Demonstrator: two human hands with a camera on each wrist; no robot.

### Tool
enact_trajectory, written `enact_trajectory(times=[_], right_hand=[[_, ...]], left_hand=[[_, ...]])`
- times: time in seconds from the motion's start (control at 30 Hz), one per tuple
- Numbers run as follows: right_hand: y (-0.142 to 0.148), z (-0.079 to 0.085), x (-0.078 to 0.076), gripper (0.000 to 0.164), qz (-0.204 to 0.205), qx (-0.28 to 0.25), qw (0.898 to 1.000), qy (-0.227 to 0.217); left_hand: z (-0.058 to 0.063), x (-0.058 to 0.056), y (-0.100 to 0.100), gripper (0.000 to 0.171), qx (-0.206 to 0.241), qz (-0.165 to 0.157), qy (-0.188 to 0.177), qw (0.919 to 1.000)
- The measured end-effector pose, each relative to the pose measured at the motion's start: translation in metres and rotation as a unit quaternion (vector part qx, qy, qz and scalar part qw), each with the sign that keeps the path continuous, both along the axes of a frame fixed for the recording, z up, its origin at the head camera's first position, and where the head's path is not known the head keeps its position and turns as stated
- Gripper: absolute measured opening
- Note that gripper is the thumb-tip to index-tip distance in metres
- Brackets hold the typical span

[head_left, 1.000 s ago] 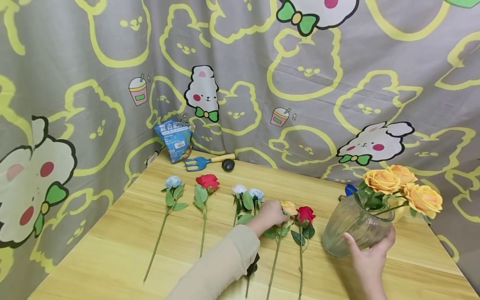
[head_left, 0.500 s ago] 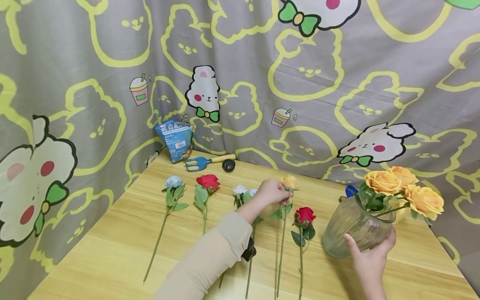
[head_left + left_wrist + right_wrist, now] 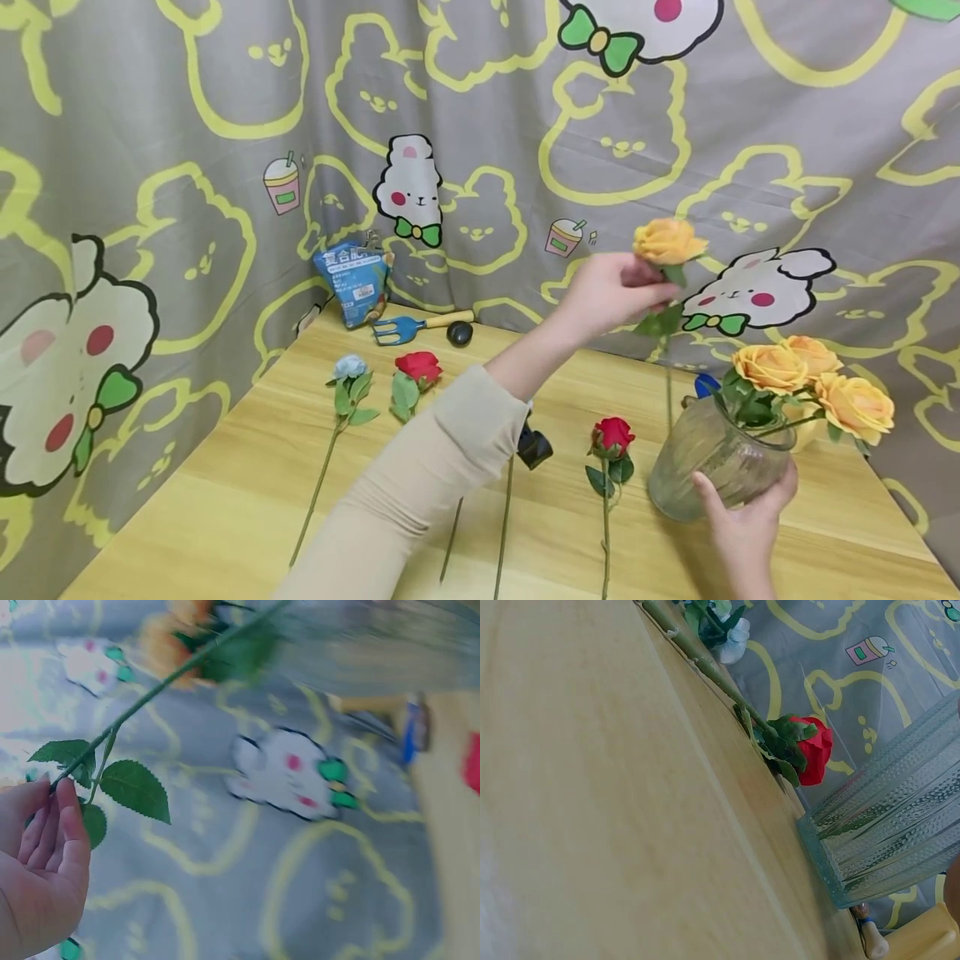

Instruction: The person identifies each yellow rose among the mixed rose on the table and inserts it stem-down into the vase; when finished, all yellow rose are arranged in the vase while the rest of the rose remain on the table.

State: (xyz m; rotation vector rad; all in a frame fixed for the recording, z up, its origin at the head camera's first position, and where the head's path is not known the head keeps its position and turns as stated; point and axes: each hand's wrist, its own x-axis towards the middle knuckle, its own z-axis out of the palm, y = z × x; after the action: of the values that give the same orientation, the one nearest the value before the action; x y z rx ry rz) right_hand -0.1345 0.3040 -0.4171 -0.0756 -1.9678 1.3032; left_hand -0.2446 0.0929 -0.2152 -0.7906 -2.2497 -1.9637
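My left hand (image 3: 611, 296) pinches the stem of a yellow-orange rose (image 3: 670, 242) just below its bloom, lifted above the table. In the left wrist view, the green stem (image 3: 150, 693) slants up from the fingertips toward the blurred glass. With my right hand (image 3: 746, 525) I grip the ribbed glass vase (image 3: 705, 462) low on its side; it leans right in the head view. Several orange roses (image 3: 855, 404) stand in its mouth. Beside the vase lies a red rose (image 3: 613, 436), its bloom also showing in the right wrist view.
A light blue flower (image 3: 349, 367) and another red rose (image 3: 417, 367) lie on the left of the wooden table (image 3: 202, 500). My left sleeve covers more flowers. Along the back are a blue packet (image 3: 356, 287), a hand fork (image 3: 405, 328) and a dark round object (image 3: 460, 334). A patterned curtain (image 3: 480, 100) hangs behind.
My left hand has lifted the yellow-orange rose off the table and carried it up and right, over toward the vase. The right hand and vase have stayed put.
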Motion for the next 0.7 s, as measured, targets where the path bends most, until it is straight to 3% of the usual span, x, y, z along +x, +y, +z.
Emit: enact_trajectory(times=[0.2,0.37,0.47,0.7], right_hand=[[-0.003,0.004,0.002,0.098,-0.002,-0.002,1.0,-0.009],[0.01,-0.009,-0.006,0.102,-0.007,0.001,1.0,-0.018],[0.011,-0.011,-0.007,0.102,-0.008,0.0,1.0,-0.018],[0.003,0.0,-0.001,0.098,0.002,-0.003,1.0,-0.008]], left_hand=[[0.042,0.028,0.002,0.011,0.044,-0.015,0.078,0.9959],[0.061,0.045,-0.004,0.016,0.079,-0.018,0.124,0.989],[0.06,0.04,-0.002,0.018,0.065,-0.007,0.154,0.9859],[0.04,0.02,0.013,0.016,0.011,0.02,0.203,0.979]])
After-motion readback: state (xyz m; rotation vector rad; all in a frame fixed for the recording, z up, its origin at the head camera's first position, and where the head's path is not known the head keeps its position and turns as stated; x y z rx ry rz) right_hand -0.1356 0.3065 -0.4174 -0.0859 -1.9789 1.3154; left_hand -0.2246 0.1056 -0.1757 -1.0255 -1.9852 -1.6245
